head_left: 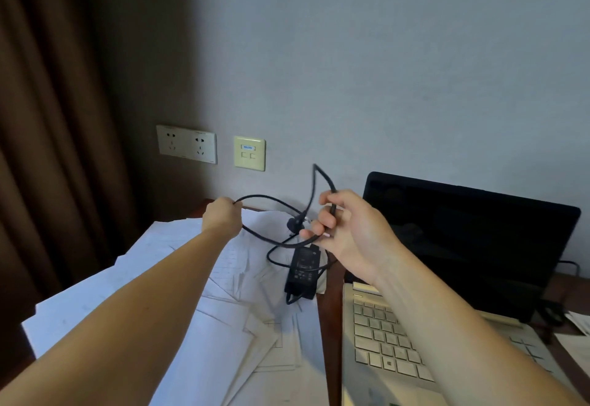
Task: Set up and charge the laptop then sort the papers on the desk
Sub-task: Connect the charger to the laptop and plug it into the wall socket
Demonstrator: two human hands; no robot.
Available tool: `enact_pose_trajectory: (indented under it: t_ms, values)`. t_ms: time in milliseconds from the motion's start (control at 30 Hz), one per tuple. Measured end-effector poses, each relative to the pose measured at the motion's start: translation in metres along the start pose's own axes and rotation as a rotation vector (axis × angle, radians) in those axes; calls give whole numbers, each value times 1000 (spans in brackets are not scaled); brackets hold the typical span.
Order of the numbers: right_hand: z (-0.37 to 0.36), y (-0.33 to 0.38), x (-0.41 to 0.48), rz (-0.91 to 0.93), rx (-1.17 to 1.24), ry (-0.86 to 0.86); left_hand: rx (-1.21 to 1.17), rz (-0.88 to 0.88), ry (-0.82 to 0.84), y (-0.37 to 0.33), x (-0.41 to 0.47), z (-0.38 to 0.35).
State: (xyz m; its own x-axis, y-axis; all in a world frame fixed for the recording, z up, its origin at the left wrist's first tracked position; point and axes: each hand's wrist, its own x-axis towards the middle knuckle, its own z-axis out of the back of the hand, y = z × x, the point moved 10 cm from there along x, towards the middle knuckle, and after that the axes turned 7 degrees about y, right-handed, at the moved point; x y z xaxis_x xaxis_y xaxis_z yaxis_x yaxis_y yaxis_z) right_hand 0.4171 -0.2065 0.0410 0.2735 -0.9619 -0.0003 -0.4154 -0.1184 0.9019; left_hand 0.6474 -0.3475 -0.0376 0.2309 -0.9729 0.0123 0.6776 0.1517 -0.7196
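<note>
An open laptop point(459, 246) with a dark screen and silver keyboard stands on the desk at the right. Its black charger brick point(303, 270) lies on loose white papers point(223, 325) left of the laptop. The black charger cable point(271, 199) loops in the air between my hands. My left hand point(223, 217) grips one part of the cable above the papers. My right hand point(344, 223) holds several bunched strands of it, with the plug point(295, 223) hanging just left of my fingers. A double wall socket point(186, 143) sits on the wall behind, above the desk.
A cream data-port plate point(249, 153) is right of the socket. A brown curtain point(48, 150) hangs at the left. More papers point(578, 341) lie at the far right beside the laptop. A dark cable point(568, 265) runs behind the laptop's right side. Dark wooden desk point(332, 294) shows between papers and laptop.
</note>
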Motion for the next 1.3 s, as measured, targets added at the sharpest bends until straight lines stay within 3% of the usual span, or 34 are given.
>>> enact_pose_trajectory:
  t_ms: [67, 167, 300, 367, 433, 500, 600, 667, 733, 800, 867, 1067, 1300]
  values:
    - [4, 5, 4, 24, -86, 3, 49, 15, -13, 9, 0, 1]
    - [1, 9, 13, 31, -245, 40, -61, -15, -58, 11, -4, 7]
    - [-12, 9, 25, 17, -278, 97, -62, -222, -135, -39, -34, 38]
    - [-21, 5, 27, 27, -354, 114, -324, -267, -1, -74, -58, 52]
    - [-34, -7, 25, 32, -466, 130, -653, -195, 298, -103, -80, 51]
    - [-48, -23, 19, 39, -571, 148, -733, -206, 502, -124, -100, 53]
    - [-66, -38, 11, 0, -626, 168, -703, -318, 548, -129, -118, 66]
    - [-68, -33, 12, -36, -469, 115, -738, -391, 564, -125, -128, 75]
    - [-66, -23, 18, -55, -125, 27, -752, -451, 580, -114, -139, 87]
    - [-69, -9, 22, -43, 141, -56, -674, -494, 586, -100, -147, 95]
    - [-83, 3, 23, -27, 254, -120, -522, -543, 601, -87, -156, 98]
    - [-80, 28, 36, 49, 266, -345, -276, -503, 686, -48, -160, 80]
    - [-47, 22, 65, 94, 181, -464, -158, -450, 732, -37, -139, 63]
